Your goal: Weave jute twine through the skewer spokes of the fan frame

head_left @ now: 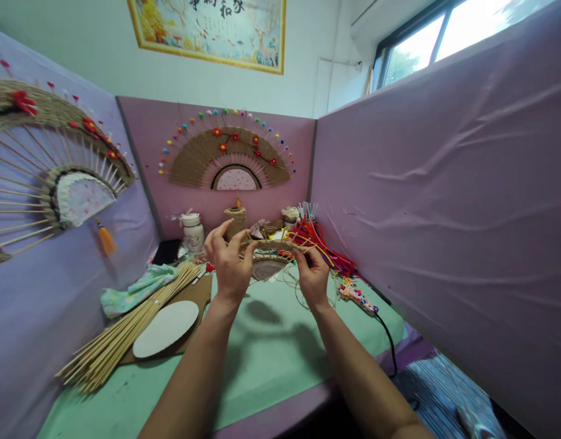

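Note:
Raised over the middle of the table is a small half-round fan frame (267, 269), made of thin sticks with twine woven along its upper edge. My left hand (229, 262) grips its left end, thumb and fingers closed on the rim with the other fingers lifted. At the right end, my right hand (313, 277) pinches the woven rim between thumb and fingertips. Thin loose twine (297, 297) loops down beside the right hand. The fan's shadow falls on the green cloth below, so it is held off the table.
On the left lie a bundle of bamboo sticks (120, 338), a white oval card (167, 329) and a patterned cloth (141, 291). A glue gun (359, 299) with a black cord lies right. Behind are a twine spool (235, 221), a white bottle (192, 230) and red pipe cleaners (324, 247).

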Demonstrator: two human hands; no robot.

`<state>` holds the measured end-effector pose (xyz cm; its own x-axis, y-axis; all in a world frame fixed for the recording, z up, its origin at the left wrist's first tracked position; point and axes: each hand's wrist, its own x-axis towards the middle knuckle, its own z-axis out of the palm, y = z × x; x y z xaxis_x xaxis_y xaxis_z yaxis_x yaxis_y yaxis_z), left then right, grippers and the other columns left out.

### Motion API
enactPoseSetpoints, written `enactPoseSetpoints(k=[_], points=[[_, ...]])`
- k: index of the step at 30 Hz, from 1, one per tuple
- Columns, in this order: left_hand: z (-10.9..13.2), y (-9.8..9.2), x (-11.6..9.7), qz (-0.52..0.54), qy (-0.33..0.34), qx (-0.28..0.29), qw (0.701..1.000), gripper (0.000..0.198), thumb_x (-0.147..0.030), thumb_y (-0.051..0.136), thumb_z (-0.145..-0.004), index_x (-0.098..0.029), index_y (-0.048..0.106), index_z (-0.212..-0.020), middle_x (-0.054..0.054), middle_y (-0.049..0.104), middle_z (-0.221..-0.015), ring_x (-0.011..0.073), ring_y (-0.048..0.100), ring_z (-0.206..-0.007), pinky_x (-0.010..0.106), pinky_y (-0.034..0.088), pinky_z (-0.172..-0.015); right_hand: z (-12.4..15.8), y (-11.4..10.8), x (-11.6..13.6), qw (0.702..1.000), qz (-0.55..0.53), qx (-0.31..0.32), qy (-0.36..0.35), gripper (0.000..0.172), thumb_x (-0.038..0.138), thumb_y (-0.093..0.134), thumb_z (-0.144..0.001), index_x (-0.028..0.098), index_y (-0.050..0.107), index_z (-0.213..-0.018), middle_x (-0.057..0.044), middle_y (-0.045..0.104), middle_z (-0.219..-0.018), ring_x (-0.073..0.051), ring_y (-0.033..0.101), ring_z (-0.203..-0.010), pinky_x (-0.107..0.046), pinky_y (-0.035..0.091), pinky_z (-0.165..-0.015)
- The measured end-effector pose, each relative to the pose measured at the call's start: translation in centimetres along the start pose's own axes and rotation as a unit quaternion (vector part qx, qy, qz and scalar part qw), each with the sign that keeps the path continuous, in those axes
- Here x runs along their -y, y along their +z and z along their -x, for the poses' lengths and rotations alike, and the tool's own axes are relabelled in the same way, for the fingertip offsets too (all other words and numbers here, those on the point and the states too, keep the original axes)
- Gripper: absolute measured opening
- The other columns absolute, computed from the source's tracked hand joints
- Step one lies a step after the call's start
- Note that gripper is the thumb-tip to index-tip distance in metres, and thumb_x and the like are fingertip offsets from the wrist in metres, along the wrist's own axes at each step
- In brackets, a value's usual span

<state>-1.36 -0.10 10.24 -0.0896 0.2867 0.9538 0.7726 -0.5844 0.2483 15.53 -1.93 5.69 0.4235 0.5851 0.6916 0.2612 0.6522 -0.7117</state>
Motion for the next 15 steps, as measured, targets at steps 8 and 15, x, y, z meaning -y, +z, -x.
enactPoseSetpoints(k=[8, 15], points=[[0.5, -0.3, -1.1, 0.041, 0.077, -0.028, 0.996, 0.039, -0.016, 0.056, -0.085, -0.019, 0.049, -0.124, 0.014, 0.054, -0.119, 0.0239, 0.052, -0.116, 0.042, 0.041, -0.099, -0.5, 1.0, 1.0, 1.000, 0.020, 0.002, -0.004, 0.027, 0.042, 0.057, -0.086, 0.016, 0.062, -0.079, 0.000, 0.055, -0.072, -0.013, 0.048, -0.067, -0.026, 0.042, -0.067], [0.7, -0.2, -2.7, 0.128, 0.074, 0.102, 0.984, 0.052, -0.015, 0.045, -0.092, -0.019, 0.030, -0.142, 0.013, 0.057, -0.131, 0.0172, 0.062, -0.106, 0.031, 0.052, -0.088, -0.1, 0.7, 1.7, 0.999, 0.031, 0.020, -0.015, 0.027, 0.042, 0.057, -0.087, 0.017, 0.062, -0.078, 0.000, 0.056, -0.073, -0.013, 0.050, -0.068, -0.026, 0.042, -0.067]])
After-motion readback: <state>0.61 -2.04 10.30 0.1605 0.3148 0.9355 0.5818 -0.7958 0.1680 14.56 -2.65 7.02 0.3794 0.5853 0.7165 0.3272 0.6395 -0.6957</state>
